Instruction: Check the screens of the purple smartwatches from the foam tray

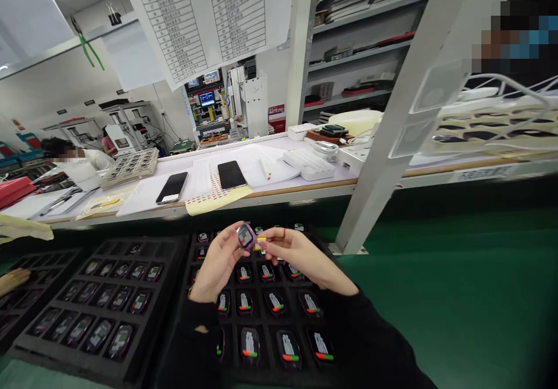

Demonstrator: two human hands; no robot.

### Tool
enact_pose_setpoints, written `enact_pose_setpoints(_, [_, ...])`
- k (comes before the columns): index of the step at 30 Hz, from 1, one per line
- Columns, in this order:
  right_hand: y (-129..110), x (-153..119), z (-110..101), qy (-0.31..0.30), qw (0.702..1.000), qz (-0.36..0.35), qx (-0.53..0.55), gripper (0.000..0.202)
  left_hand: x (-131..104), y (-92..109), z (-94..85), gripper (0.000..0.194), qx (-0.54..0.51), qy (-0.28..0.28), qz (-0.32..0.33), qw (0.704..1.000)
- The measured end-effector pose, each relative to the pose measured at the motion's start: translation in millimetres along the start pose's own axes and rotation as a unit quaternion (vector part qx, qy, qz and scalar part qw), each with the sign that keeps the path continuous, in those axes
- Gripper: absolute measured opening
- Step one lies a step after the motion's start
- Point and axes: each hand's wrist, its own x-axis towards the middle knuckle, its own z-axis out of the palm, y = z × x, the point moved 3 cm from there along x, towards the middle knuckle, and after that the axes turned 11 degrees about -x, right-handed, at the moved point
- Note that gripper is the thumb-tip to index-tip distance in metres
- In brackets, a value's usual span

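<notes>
Over a black foam tray (257, 316) of watches, my left hand (219, 261) holds a small purple watch (246, 236) with its screen facing up. My right hand (296, 252) pinches a small yellow and white piece (260, 243) against the watch's right side. The watches in the tray beneath carry white labels with red and green ends. My forearms and sleeves hide part of the tray.
Left of my tray is a second foam tray (93, 302) of watches, and another person's hand (15, 280) rests at a third. Two phones (172, 188) (231, 175) lie on the shelf ahead. A slanted metal post (379, 162) stands to the right.
</notes>
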Motion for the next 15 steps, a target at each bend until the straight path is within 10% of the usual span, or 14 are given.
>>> enact_pose_setpoints(15, [-44.2, -32.8, 17.8, 0.122, 0.984, -0.030, 0.124, 0.031, -26.8, -1.7, 38.3, 0.042, -0.123, -0.180, -0.017, 0.976])
